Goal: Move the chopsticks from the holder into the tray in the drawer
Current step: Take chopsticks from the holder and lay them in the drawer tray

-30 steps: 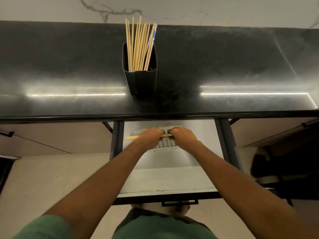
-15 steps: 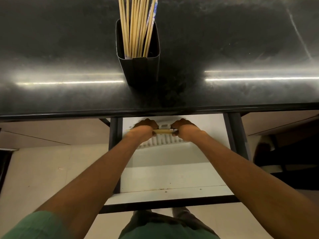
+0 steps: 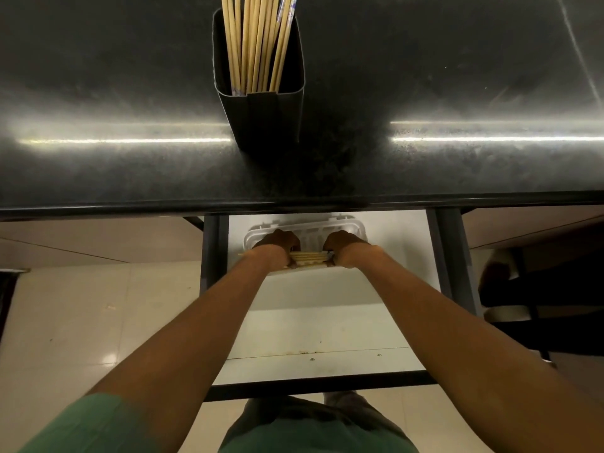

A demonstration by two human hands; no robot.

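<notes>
Both hands on chopstick bundle over tray in open drawer.
L hand & R hand each closed round one end; more chopsticks upright in black holder on counter.

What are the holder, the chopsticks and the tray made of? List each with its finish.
Holder: probably thin sheet metal or plastic, dark matte; a folded seam runs down its front.
Chopsticks: likely bamboo or wood, pale tan and unvarnished; a few carry blue print.
Tray: apparently white translucent plastic, slightly glossy, with moulded rounded corners and ribs.
</notes>
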